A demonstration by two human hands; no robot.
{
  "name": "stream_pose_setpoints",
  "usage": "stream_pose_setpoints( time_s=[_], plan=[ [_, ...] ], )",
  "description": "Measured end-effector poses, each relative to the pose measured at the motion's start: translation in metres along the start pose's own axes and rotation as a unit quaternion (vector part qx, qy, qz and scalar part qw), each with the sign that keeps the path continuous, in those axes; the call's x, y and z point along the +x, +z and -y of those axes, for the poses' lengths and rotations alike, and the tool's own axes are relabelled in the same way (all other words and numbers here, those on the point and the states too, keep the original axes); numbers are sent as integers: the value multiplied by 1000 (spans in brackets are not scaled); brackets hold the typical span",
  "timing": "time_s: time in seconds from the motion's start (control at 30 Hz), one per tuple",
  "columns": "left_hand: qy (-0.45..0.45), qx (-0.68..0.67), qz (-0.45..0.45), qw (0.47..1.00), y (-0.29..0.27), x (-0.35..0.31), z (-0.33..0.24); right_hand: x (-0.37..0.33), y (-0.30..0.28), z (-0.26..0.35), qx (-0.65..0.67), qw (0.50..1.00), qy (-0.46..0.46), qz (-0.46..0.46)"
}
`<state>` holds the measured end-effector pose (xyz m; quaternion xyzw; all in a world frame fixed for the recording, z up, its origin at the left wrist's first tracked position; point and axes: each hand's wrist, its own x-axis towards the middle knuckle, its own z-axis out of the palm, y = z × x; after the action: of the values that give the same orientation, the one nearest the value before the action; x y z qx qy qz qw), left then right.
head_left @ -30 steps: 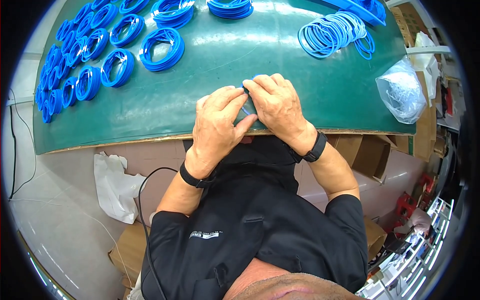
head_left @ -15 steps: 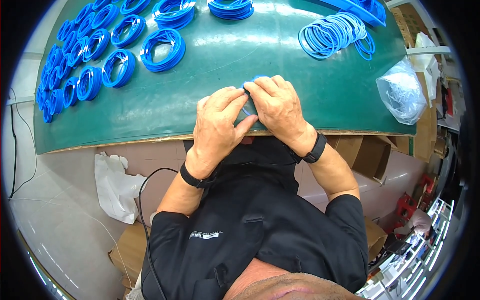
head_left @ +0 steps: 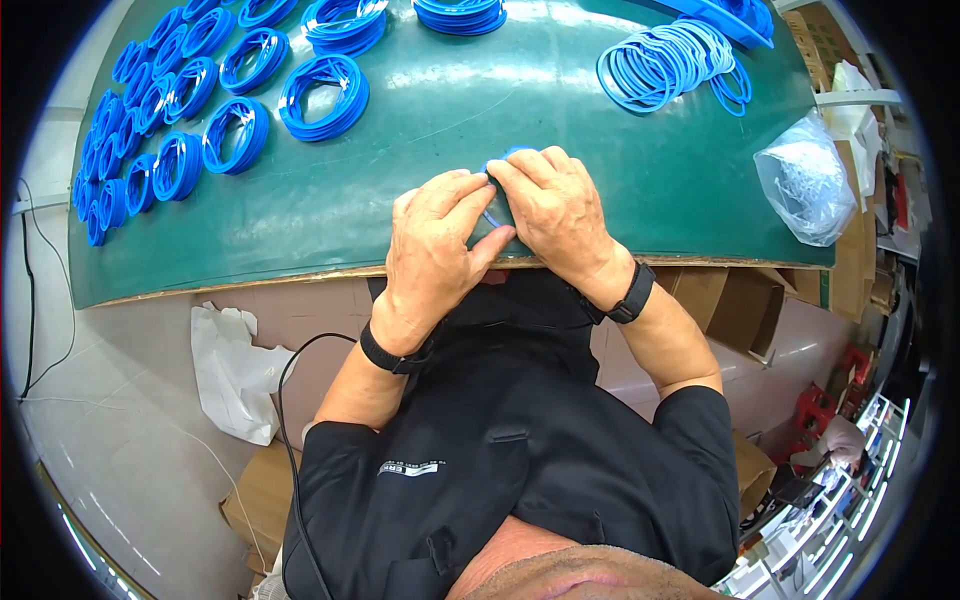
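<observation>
Close to the near edge of the green table [head_left: 430, 225], my two hands meet around a thin blue ring [head_left: 519, 151]. Only short arcs of it show, beyond the fingertips and between the hands; the rest is covered. My left hand [head_left: 437, 225] is closed, its fingertips pinched at the ring's left side and its thumb pointing toward the other hand. My right hand [head_left: 553, 205] is also closed, with curled fingers over the ring's right part. The fingertips of both hands touch or nearly touch. Any smaller thing between them is hidden.
Several bundles of blue rings [head_left: 345, 125] fill the table's left and far side. A fanned row of loose blue rings [head_left: 650, 75] lies far right, beside a blue tray [head_left: 715, 22]. A clear plastic bag [head_left: 806, 185] with whitish contents sits at the right edge. Cardboard boxes [head_left: 745, 310] stand below.
Both hands keep nearly the same place and grip around the blue ring, with only slight finger shifts. The table view has moved very slightly.
</observation>
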<state>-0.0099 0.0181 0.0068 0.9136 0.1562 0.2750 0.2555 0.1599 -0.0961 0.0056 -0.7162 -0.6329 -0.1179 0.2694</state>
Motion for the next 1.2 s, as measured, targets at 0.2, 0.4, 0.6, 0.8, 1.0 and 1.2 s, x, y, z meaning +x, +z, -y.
stream_pose_setpoints(
  time_s=[0.2,0.4,0.6,0.8,1.0,1.2],
  plan=[
    [0,-7,-2,1000,0,0,0,-1,-3,3,12,1000,22,17],
    [-1,5,0,1000,0,1,-1,1,0,1,5,1000,7,-2],
    [-4,0,1,1000,0,0,0,-1,-5,2,17,999,19,22],
    [-5,-7,-1,1000,1,-1,1,1,-4,3,16,1000,18,7],
    [-3,-10,-6,1000,0,-1,1,2,-1,-1,2,1000,-5,-1],
    [0,-9,-5,1000,-1,-1,1,8,-9,-2,36,999,13,14]
  ],
)
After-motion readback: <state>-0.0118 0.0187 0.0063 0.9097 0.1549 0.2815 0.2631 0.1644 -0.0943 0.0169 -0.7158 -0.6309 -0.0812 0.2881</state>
